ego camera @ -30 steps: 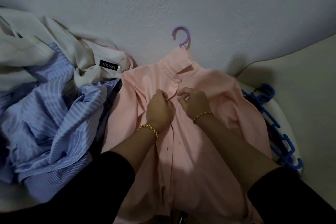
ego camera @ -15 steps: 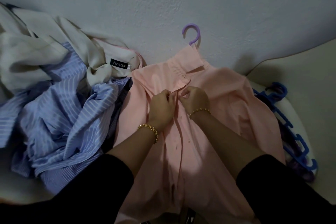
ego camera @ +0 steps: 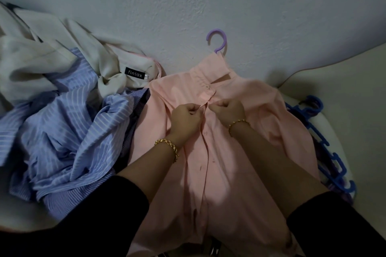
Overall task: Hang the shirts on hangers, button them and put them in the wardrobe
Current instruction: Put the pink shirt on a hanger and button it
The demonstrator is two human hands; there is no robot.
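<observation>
View: head camera, looking down on the work.
Shirt in hand: the pink shirt (ego camera: 240,173) lies front-up in the centre of the frame with its collar toward the wall at the top. It is already on the purple hanger (ego camera: 218,40), whose hook sticks out above the collar.
Left side: the left hand (ego camera: 186,119) sits just left of the placket, below the collar. Its fingers (ego camera: 195,110) are curled and pinch the left front edge.
Right side: the right hand (ego camera: 229,109) is level with it, just right of the placket. Its fingers (ego camera: 219,104) are curled and pinch the facing edge, and the 2 hands almost touch.
Collar end: the top button (ego camera: 207,86) looks fastened, just above the hands.
Step in hand: by my reading, closing the 2nd button. It is hidden between the fingertips, so I cannot tell whether it is through its hole.
Below the hands: a lower button (ego camera: 205,133) shows, and the front lies unfastened from there down.
Doing it well: hold the 2 edges taut and level so the button meets its own hole. Tilt it edge-on, push it through, then smooth the cloth to check. Work downward in order and keep the collar seated on the hanger.
Waiting: the blue striped shirt (ego camera: 69,131) is crumpled at left and the cream shirt (ego camera: 62,48) lies at upper left.
Spares: the blue hangers (ego camera: 325,142) lie at the right edge, beside the pink shirt.
</observation>
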